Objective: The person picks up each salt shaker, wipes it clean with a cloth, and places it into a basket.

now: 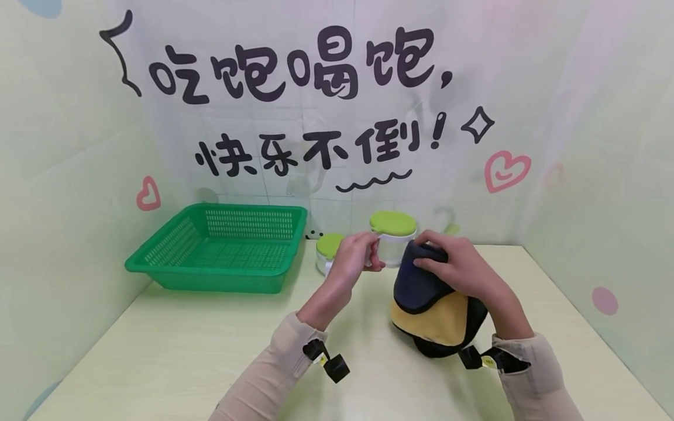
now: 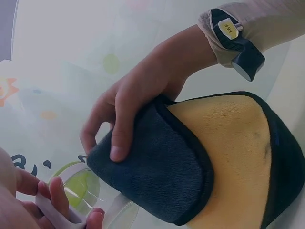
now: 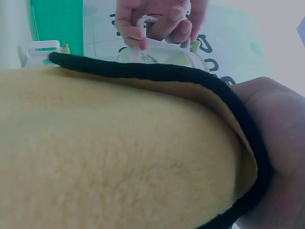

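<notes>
Head view has the two beige sleeves nearest, the left one (image 1: 268, 374) and the right one (image 1: 537, 380), each with a small black device strapped at the cuff. Just past them, over the right half of the pale table (image 1: 174, 351), hangs the cloth (image 1: 434, 318), grasped by the right hand (image 1: 460, 266), its thumb on one face and fingers over the top edge. It is folded over itself, dark blue on one face and yellow on the other, edged in black, with small dark smudges on the yellow; whether its lower end touches the table, I cannot tell. Just beyond, the left hand (image 1: 355, 254) has its fingers curled round the white handle (image 2: 50, 210) of the larger jar (image 1: 394, 250), a clear-bodied one with a green lid, upright behind the cloth. To its left, a smaller green-lidded jar (image 1: 329, 247) is partly hidden by the left hand and wrist. Farther left sits a green basket (image 1: 210, 282), before a pale wall sheet (image 1: 326, 117) with black lettering.
</notes>
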`<state>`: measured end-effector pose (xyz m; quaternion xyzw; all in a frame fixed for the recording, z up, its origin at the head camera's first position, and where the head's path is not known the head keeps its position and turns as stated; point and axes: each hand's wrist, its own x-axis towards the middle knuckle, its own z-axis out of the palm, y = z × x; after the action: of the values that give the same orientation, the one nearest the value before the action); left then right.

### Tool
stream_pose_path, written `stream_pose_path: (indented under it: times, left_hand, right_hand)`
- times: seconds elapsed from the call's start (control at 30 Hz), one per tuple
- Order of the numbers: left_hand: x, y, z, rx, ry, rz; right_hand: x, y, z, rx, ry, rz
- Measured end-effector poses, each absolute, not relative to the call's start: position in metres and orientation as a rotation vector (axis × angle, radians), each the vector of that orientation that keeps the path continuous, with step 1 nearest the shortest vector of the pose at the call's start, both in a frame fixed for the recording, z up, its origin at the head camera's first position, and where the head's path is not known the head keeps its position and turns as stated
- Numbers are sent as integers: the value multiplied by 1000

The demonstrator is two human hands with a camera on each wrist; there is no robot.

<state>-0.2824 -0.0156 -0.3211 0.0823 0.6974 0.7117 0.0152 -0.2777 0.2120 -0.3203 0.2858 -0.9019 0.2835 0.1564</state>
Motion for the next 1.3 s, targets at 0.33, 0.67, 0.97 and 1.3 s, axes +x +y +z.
stream_pose_path:
  times: [0.33, 0.67, 0.97, 1.3]
  left_hand:
    - [-282, -17, -319, 248, 2184, 2216]
    - [-283, -18, -321, 249, 2180, 2221]
    - [-286, -19, -322, 233, 2200, 2207]
    - [-284, -20, -323, 237, 2153, 2254]
  right_hand:
    - [-281, 211, -322, 940, -2761, 800]
    - [-280, 213, -322, 835, -2702, 783]
    - [-279, 211, -320, 758, -2569, 809]
    - [-283, 211, -327, 910, -2709, 763]
